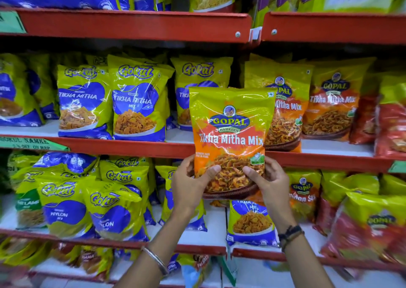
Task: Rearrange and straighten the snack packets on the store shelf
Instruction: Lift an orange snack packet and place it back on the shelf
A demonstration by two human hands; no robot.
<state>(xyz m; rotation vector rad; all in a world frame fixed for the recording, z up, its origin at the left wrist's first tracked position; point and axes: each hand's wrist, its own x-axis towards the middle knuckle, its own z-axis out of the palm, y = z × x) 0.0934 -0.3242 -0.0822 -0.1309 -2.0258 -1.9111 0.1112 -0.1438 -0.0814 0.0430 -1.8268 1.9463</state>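
I hold a yellow-and-orange Gopal Tikha Mitha Mix packet (230, 131) upright in front of the middle shelf (131, 148). My left hand (191, 184) grips its lower left corner and my right hand (270, 184) grips its lower right corner, thumbs on the front. Behind it on the middle shelf stand two more Gopal Tikha Mitha Mix packets (329, 105) to the right and yellow-and-blue Gokul Tikha Mitha packets (138, 105) to the left. One Gokul packet (202, 74) is partly hidden by the packet I hold.
The lower shelf (206, 235) carries leaning Gokul Nylon Sev packets (66, 208) on the left, a Gokul packet (250, 221) below my hands, and red packets (369, 228) on the right. A red shelf rail (136, 24) with more packets runs above. Red packets (393, 120) stand at the far right.
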